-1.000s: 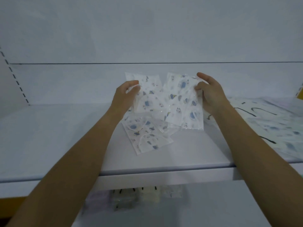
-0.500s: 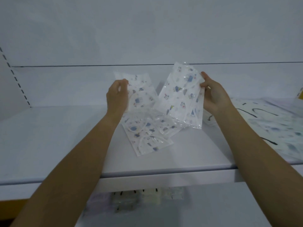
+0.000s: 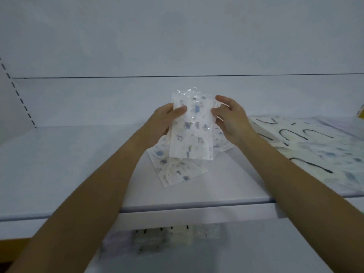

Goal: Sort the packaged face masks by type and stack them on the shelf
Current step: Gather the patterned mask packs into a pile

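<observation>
Jointly — curled fingers around mask packets

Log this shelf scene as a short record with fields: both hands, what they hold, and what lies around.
left hand: grips the left edge of the held packets, thumb on the front
right hand: grips their right edge
held packets: blue-print masks in clear wrap, upright
loose packets: same print, flat on the shelf, under the held ones
right pile: packets with black ear loops, flat on the shelf, off to the right
lower packets: on the level below, blurred
</observation>
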Demonstrator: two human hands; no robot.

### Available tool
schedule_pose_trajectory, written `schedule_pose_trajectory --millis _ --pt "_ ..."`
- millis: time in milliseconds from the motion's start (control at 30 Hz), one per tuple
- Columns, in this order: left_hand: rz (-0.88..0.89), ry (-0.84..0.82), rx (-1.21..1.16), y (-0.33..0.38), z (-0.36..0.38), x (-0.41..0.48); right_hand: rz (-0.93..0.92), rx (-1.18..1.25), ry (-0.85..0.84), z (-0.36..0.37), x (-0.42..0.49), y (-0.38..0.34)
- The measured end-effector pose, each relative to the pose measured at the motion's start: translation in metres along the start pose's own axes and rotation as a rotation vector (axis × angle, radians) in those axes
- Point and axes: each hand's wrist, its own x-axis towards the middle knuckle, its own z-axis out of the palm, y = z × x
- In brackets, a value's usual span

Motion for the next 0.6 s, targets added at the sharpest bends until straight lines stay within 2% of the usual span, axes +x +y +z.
schedule_pose_trajectory --millis 100,167,267,300,367,433,600 --pt "0.037 0.05 0.155 -0.002 0.0 0.0 -0.025 -0.094 -0.039 0.003 0.0 0.004" --pt "0.076 0.156 0.195 -0.001 -0.004 0.0 -0.069 -0.271 -0.014 0.002 0.001 0.006" --pt "0.117 0.416 0.144 0.0 -0.018 0.005 -0.13 -0.976 -0.022 -0.008 0.005 0.01" --pt "0.124 0.485 0.117 0.0 -0.022 0.006 -0.079 -1.187 -0.051 -0.013 0.006 0.013" --pt "0.141 0.57 0.106 -0.003 -0.027 0.007 0.092 -1.426 -0.118 -0.019 0.007 0.019" --pt "0.154 0.583 0.115 -0.007 -0.031 0.009 0.202 -1.483 -0.175 -0.02 0.006 0.02" --pt "0.263 0.518 0.212 -0.012 -0.036 0.007 0.211 -1.289 -0.256 -0.018 0.002 0.012"
